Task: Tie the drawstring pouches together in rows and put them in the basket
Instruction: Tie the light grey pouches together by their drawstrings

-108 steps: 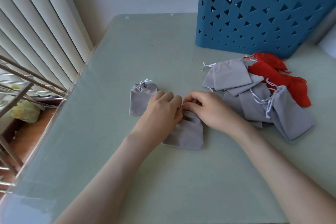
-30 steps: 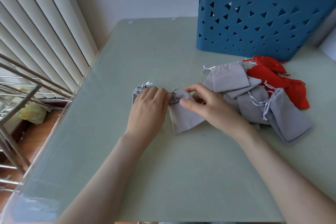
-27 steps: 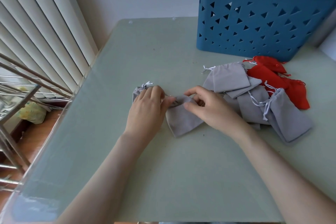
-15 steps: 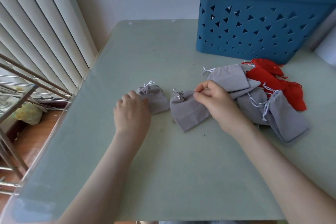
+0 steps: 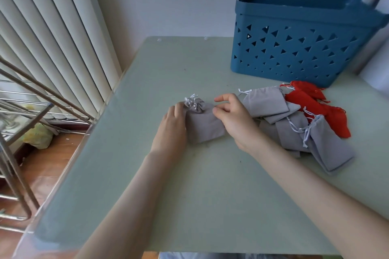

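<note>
Pale green table (image 5: 210,195), mid-surface: grey pouch (image 5: 203,126) lies between both hands.
I log left hand (image 5: 171,130) straight-fingered against its left edge; right hand (image 5: 235,120) thumb on its right edge, pinching or not I cannot tell. Basket (image 5: 294,52) stands behind, apart.

The two small grey fabric drawstring pouches (image 5: 203,127), lying apart a moment ago, are now coming together, one overlapping the other, their gathered white-corded necks (image 5: 192,103) bunching side by side. The left hand (image 5: 171,130), which was sitting beside the left pouch, is now pressing against the pair's left edge. The right hand (image 5: 233,118) is easing its pinch, thumb lying on the right edge and forefinger lifting clear.
</note>
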{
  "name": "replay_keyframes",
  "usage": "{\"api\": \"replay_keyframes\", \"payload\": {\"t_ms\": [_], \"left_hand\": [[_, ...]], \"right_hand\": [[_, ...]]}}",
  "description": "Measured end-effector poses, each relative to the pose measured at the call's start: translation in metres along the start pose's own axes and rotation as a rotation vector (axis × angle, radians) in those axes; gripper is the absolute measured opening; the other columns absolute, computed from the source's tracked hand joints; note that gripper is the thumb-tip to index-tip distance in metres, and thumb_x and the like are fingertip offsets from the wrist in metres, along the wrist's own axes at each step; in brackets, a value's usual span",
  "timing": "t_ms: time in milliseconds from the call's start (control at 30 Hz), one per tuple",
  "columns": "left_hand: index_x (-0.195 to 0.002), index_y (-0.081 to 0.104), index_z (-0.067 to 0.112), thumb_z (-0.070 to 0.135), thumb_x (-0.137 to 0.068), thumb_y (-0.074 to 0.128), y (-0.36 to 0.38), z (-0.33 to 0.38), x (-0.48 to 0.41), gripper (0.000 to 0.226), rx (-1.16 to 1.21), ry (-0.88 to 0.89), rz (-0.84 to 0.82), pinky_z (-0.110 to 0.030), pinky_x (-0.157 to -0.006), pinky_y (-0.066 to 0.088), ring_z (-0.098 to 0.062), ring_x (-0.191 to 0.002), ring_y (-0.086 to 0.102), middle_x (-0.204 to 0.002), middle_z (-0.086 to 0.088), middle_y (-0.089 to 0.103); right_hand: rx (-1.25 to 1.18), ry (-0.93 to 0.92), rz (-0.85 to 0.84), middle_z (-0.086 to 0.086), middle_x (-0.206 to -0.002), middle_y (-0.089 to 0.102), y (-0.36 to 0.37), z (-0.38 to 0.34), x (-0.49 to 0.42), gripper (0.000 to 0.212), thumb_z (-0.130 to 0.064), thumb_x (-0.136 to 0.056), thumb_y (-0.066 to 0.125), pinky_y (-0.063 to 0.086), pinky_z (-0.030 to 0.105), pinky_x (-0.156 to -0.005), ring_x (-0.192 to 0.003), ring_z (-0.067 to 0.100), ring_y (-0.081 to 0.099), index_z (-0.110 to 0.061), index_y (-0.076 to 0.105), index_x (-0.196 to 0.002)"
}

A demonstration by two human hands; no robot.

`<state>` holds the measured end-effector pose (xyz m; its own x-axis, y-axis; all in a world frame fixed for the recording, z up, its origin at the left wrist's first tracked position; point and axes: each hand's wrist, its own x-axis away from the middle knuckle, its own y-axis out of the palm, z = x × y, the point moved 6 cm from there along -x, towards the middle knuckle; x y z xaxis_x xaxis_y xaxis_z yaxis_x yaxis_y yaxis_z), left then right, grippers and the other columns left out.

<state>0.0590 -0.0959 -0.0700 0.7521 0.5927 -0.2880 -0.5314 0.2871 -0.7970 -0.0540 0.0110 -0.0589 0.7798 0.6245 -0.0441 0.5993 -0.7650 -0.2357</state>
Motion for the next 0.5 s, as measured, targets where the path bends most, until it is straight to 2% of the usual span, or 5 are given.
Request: {"api": "replay_keyframes", "payload": {"t_ms": [67, 133, 233, 367, 500], "left_hand": [[-0.13, 0.037, 0.006, -0.011, -0.086, 0.036, 0.001, -0.001, 0.0, 0.047, 0.046, -0.022, 0.001, -0.034, -0.085, 0.038, -0.034, -0.111, 0.053, -0.126, -0.016, 0.049], [-0.136, 0.032, 0.006, -0.011, -0.086, 0.035, -0.001, -0.004, -0.001, 0.052, 0.075, -0.067, 0.007, -0.039, -0.087, 0.043, -0.032, -0.113, 0.054, -0.132, -0.014, 0.046], [-0.139, 0.031, 0.003, -0.01, -0.086, 0.035, -0.002, -0.004, -0.001, 0.054, 0.051, -0.079, 0.029, -0.035, -0.088, 0.041, -0.031, -0.115, 0.053, -0.134, -0.015, 0.043], [-0.123, 0.045, -0.003, 0.001, -0.076, 0.026, -0.014, 0.009, 0.001, 0.051, -0.016, 0.117, 0.242, -0.033, -0.081, 0.044, -0.039, -0.092, 0.06, -0.106, -0.023, 0.054], [-0.109, 0.053, 0.002, 0.003, -0.078, 0.035, -0.014, 0.022, 0.005, 0.036, -0.037, 0.25, 0.225, -0.034, -0.073, 0.043, -0.037, -0.08, 0.058, -0.097, -0.018, 0.055]], "right_hand": [[0.073, -0.006, 0.006, -0.003, -0.087, 0.06, 0.008, 0.003, -0.004, 0.019, -0.007, -0.095, 0.05, 0.036, 0.01, -0.055, -0.072, 0.009, 0.049, -0.016, 0.047, -0.111], [0.26, -0.075, 0.002, -0.002, -0.092, 0.059, 0.016, 0.005, -0.008, 0.02, -0.008, -0.095, 0.05, 0.036, 0.019, -0.062, -0.08, 0.014, 0.052, -0.013, 0.047, -0.114], [0.417, -0.156, 0.023, 0.003, -0.097, 0.061, 0.02, 0.004, -0.007, 0.022, -0.007, -0.094, 0.05, 0.038, 0.028, -0.074, -0.091, 0.024, 0.057, -0.006, 0.048, -0.115], [0.907, -0.37, 0.142, 0.015, -0.114, 0.058, 0.01, -0.012, 0.002, 0.028, -0.018, -0.091, 0.055, 0.036, 0.041, -0.088, -0.108, 0.035, 0.049, -0.004, 0.053, -0.116], [1.065, -0.271, 0.253, 0.012, -0.123, 0.052, -0.029, -0.014, 0.0, 0.032, -0.025, -0.092, 0.05, 0.031, 0.041, -0.091, -0.116, 0.033, 0.042, -0.009, 0.05, -0.12]]}}
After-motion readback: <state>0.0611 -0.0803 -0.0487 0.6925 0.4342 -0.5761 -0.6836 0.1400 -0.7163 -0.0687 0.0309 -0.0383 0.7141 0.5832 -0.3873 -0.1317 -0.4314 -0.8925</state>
